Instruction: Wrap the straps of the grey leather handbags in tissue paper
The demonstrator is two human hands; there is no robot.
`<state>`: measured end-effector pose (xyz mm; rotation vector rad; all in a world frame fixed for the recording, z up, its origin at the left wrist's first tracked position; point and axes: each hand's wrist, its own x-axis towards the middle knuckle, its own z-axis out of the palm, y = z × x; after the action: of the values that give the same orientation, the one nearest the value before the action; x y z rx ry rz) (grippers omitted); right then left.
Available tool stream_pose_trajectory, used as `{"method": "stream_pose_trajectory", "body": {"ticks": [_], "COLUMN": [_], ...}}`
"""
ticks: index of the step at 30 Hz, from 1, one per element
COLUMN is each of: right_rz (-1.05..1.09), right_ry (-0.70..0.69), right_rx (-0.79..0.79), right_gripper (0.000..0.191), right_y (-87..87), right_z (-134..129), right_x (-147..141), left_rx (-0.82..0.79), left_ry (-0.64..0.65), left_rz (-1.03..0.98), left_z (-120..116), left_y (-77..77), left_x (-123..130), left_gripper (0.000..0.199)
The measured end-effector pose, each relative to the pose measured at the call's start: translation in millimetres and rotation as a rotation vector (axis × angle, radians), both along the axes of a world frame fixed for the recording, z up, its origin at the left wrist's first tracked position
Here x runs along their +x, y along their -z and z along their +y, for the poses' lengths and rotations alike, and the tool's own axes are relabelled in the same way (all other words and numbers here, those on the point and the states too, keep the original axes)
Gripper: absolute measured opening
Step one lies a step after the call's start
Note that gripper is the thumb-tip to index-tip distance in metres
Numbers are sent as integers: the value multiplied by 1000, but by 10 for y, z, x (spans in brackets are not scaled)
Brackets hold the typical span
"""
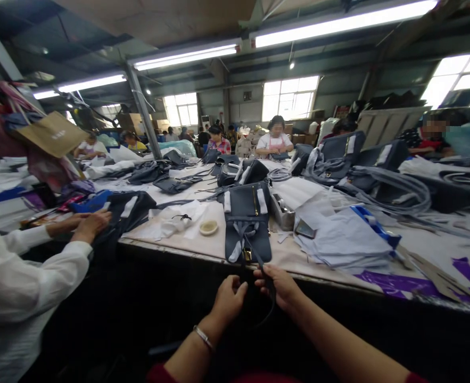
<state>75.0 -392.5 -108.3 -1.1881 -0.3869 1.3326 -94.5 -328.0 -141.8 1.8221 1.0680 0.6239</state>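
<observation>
A dark blue-grey leather bag lies at the table's front edge, its flap toward me. It has a gold zip, a gold clasp and pieces of white wrapping. From the bag a thin dark strap hangs over the edge in a loop. My right hand is closed around this strap just in front of the table. My left hand, with a silver bangle at the wrist, is beside it below the edge. Its fingers are curled together, and what they hold, if anything, is hidden.
Right of the bag stand a metal tape dispenser and a stack of white sheets. A small round dish sits to the left. A co-worker's hands handle another dark bag. More bags cover the table behind.
</observation>
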Motion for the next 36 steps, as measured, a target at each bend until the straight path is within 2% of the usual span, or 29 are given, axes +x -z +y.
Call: {"method": "stream_pose_trajectory", "body": {"ticks": [2,5,9,11,13,15,19,21,23,25,27,28,30,33,34,36], "right_rz": [23,12,-239,-382,-418,-323,95,213,211,221,321,374,405,162,18,-253], "right_ry": [5,-20,-78,-99,-105,-102,-134,-137,-106,-93,-133,-165,-225,-280,-299,-342], "right_rx": [-20,24,82,36,13,62,164,149,124,104,122,142,173,154,153,158], "right_gripper": [16,22,23,23,27,37,56,53,43,35,32,32,35,47,49,52], "right_y": [48,124,239,308,362,370,237,173,162,196,237,249,246,213,210,235], "right_z": [-31,-47,-68,-88,-104,-104,-56,-29,-17,-26,-46,-57,-75,-94,-101,-118], "right_x": [-45,-117,-62,-16,-20,-92,-310,-351,-321,-254,-198,-183,-175,-156,-133,-66], "left_rx": [81,131,153,209,297,400,553,572,545,459,278,140,-210,-705,-800,-868], "left_ry": [-99,-82,-64,-72,-52,19,210,344,396,276,98,73,140,267,264,247], "left_rz": [34,94,137,171,196,174,87,42,-40,-116,-181,-217,-309,-435,-454,-445], "left_z": [197,379,365,280,160,13,-296,-392,-402,-324,-200,-140,-63,-66,-85,-123], "left_y": [130,262,302,245,129,-28,-300,-362,-372,-342,-287,-253,-179,-60,-19,67], "left_x": [127,300,295,178,44,-45,-43,-30,-53,-95,-114,-105,-58,22,31,10], "left_gripper": [41,31,15,12,15,21,42,43,30,21,27,34,46,60,64,66]}}
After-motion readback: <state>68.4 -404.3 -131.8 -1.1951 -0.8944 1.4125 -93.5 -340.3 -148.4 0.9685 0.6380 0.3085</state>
